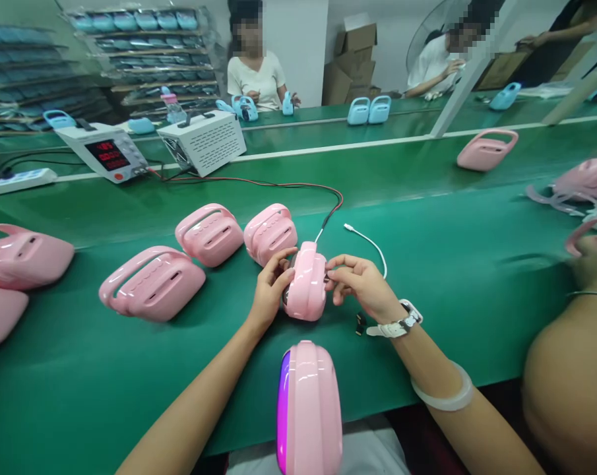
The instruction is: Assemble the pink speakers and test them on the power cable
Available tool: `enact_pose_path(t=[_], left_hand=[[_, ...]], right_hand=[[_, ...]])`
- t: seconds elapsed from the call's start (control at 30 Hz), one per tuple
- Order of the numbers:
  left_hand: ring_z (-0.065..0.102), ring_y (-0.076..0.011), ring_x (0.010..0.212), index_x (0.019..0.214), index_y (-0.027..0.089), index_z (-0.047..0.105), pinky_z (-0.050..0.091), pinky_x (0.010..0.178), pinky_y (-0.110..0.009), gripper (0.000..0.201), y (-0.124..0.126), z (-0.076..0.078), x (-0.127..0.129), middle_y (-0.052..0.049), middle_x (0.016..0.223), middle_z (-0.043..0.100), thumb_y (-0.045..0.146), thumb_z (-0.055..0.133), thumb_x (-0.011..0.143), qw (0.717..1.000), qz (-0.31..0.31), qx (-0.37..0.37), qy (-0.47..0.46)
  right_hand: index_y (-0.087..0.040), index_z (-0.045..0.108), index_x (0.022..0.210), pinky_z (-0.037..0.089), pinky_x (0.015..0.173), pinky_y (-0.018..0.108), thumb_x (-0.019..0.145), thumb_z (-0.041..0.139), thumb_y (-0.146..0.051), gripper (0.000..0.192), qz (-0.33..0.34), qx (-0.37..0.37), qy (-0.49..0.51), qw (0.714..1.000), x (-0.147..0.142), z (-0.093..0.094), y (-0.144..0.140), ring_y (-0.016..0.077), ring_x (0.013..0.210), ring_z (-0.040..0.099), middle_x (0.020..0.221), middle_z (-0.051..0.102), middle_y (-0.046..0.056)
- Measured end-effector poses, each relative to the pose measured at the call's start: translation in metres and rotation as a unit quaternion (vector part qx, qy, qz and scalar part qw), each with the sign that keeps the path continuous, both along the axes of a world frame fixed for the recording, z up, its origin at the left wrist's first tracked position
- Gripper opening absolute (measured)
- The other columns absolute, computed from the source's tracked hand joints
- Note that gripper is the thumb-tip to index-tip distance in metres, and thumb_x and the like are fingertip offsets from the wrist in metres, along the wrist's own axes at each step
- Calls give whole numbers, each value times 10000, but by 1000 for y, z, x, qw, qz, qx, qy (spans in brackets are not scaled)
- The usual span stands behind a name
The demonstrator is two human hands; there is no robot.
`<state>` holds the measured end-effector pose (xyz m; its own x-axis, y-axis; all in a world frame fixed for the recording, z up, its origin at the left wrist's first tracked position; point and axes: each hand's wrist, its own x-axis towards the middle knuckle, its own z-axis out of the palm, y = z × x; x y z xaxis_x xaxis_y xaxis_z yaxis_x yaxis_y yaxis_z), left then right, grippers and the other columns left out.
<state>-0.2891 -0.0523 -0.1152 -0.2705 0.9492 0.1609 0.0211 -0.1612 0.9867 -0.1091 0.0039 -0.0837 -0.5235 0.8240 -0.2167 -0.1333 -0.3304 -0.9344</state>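
A pink portable speaker [308,284] stands on the green bench, seen edge-on. My left hand [271,287] grips its left side, fingers wrapped on the dark front. At the opposite side, my right hand [360,284] has its fingertips pinched against the speaker's panel; what they hold is too small to make out. Behind the speaker, a red and black lead [328,214] with a white end runs down to it. Closer to me sits another pink speaker [318,409], its front glowing purple. A small black piece [360,324] lies below my right wrist.
Several pink speakers [152,284] stand to the left. A white cable [372,241] lies to the right. Behind are a power supply [103,152] with a red display and a vented grey box [204,142]. A neighbour's arm [575,349] is at right. People sit across the bench.
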Motion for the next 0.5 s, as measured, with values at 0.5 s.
enact_pose_path(t=[0.5], left_hand=[[523,-165,864,1118,216,671,421,780,-227,370,2,-4,-7,-18,966,628,382,651,788,1000,1,3,11]], right_hand=[[-176,729,742,508,496,228,659,802,-286,156,-15,181,-43,982,13,3,0,119,508,615,709,703,28]])
